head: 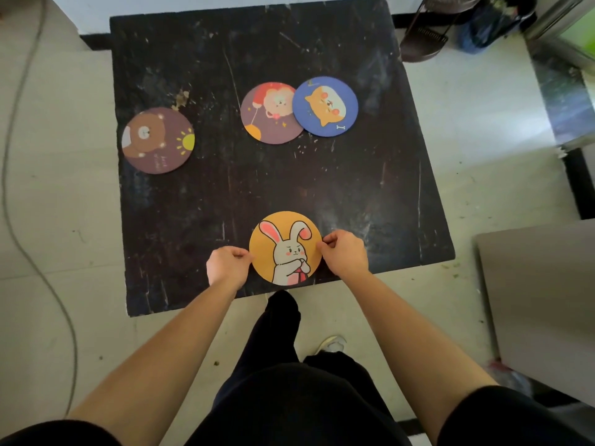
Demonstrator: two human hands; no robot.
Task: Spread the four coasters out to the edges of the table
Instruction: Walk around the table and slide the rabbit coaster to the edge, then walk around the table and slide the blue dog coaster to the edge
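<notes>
An orange rabbit coaster (pixel 285 247) lies near the front edge of the black table (pixel 225 194). My left hand (pixel 227 267) pinches its left rim and my right hand (pixel 344 252) pinches its right rim. A brown bear coaster (pixel 158 140) lies at the table's left edge. A purple coaster with a red-haired figure (pixel 269 112) sits in the middle toward the back. A blue fox-dog coaster (pixel 325 106) overlaps its right side.
The table stands on a pale tiled floor. A grey cable (pixel 19 220) runs along the floor at the left. A dark stand (pixel 425 37) and a blue bag (pixel 483 27) are at the back right. A grey panel (pixel 541 310) stands at the right.
</notes>
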